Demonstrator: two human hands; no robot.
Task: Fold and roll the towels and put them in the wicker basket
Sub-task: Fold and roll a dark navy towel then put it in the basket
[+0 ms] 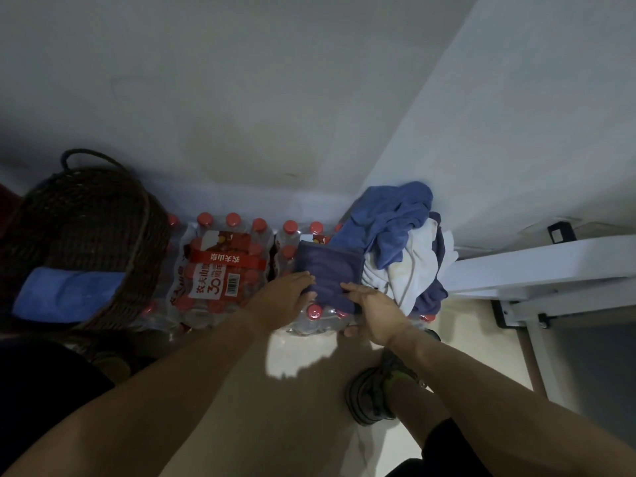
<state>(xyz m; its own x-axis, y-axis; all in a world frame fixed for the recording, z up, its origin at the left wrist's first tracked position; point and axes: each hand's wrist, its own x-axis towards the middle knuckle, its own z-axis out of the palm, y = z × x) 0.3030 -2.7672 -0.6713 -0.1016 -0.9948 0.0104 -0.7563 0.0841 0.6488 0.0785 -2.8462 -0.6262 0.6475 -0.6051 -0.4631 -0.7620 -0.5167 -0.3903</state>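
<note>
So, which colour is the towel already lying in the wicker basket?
Light blue towel in the wicker basket; the head view shows it.

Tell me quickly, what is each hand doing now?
Left hand: grips the near left edge of the navy towel.
Right hand: grips the towel's near right edge.

The dark woven wicker basket (93,228) runs off the left edge; the folded navy towel (328,270) hides several red-capped bottles.
</note>
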